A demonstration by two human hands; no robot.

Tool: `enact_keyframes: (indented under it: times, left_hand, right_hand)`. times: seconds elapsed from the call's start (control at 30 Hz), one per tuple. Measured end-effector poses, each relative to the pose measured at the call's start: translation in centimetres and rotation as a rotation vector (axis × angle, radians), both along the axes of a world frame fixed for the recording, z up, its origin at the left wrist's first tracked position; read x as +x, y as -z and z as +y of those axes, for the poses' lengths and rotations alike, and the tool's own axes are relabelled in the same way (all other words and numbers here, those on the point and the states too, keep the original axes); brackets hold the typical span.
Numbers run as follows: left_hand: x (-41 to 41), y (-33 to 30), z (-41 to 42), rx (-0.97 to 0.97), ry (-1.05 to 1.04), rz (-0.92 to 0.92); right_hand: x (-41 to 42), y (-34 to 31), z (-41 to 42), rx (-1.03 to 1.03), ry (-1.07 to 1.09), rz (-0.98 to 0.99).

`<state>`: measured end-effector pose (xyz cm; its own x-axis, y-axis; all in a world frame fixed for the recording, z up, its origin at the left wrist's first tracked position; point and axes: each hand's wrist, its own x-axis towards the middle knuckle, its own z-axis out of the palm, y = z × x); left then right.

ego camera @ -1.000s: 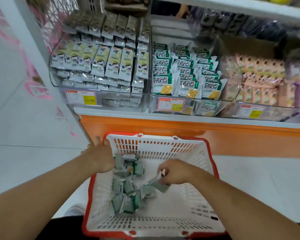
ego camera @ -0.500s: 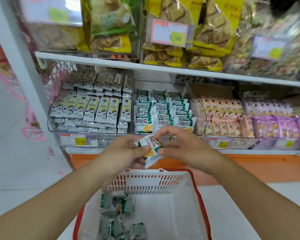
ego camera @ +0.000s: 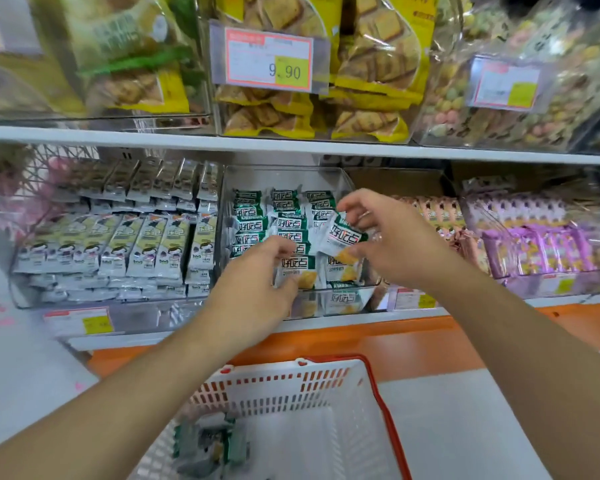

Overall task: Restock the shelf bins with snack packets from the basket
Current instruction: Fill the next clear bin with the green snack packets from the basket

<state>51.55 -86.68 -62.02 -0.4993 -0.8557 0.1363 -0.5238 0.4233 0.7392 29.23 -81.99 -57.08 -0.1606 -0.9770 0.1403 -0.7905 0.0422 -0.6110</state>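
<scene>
Two bare hands work at a clear shelf bin (ego camera: 343, 181) holding rows of green-and-white snack packets (ego camera: 284, 220). Right hand (ego camera: 392, 237): thumb and fingers curl round one snack packet (ego camera: 342, 237), which is tilted and held above the bin's right-hand column, just in front of the stacked rows. Left hand (ego camera: 257, 282): fingers and thumb pinch the front packet (ego camera: 297, 271) of the middle column at its left edge, inside the bin near the front wall. Below, on the floor, stands a white basket (ego camera: 326, 379) with a red rim; several green packets (ego camera: 212, 441) lie in a loose heap at its left side, blurred. Left of the worked bin, a neighbouring bin (ego camera: 118, 317) holds upright grey-and-yellow packets (ego camera: 146, 247); to the right, bins hold pink packets (ego camera: 440, 209) and purple packets (ego camera: 541, 244). An upper shelf (ego camera: 187, 142) carries large yellow bags (ego camera: 371, 64) of biscuits behind a price tag (ego camera: 269, 58) reading 9.90. An orange base panel (ego camera: 413, 341) runs beneath the lower shelf.
</scene>
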Motion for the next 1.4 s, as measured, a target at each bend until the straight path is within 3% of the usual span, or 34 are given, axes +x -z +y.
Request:
enact_keyframes:
  times: [0.2, 0.5, 0.8, 0.9, 0.97, 1.07, 1.3, 1.4]
  left_hand:
    - [0.6, 1.6, -0.5, -0.079, 0.093, -0.191]
    - [0.3, 1.8, -0.4, -0.085, 0.096, -0.196]
    - [2.7, 1.4, 1.0, -0.14, 0.095, -0.13]
    - [4.7, 1.3, 1.7, -0.177, 0.068, -0.101]
    - [6.4, 1.7, 2.2, -0.143, 0.062, -0.092]
    - [9.1, 3.7, 2.6, 0.017, 0.04, -0.095]
    - [16.7, 14.3, 3.1, 0.195, -0.041, -0.623]
    - [18.6, 17.9, 3.6, 0.39, -0.137, -0.639]
  right_hand:
    - [-1.6, 3.0, -1.2, 0.152, -0.142, 0.316]
    - [-2.0, 4.5, -1.5, 0.065, -0.227, 0.567]
    - [-1.0, 3.1, 1.7, -0.051, -0.123, 0.396]
    - [2.0, 2.9, 3.3, -0.113, -0.172, 0.231]
    - [4.7, 4.1, 4.0, -0.032, -0.259, 0.129]
    - [8.4, 8.2, 4.1, 0.187, -0.374, 0.145]
    - [15.0, 23.8, 4.2, 0.803, -0.475, 0.329]
    - [16.9, 30.8, 5.6, 0.954, -0.468, 0.307]
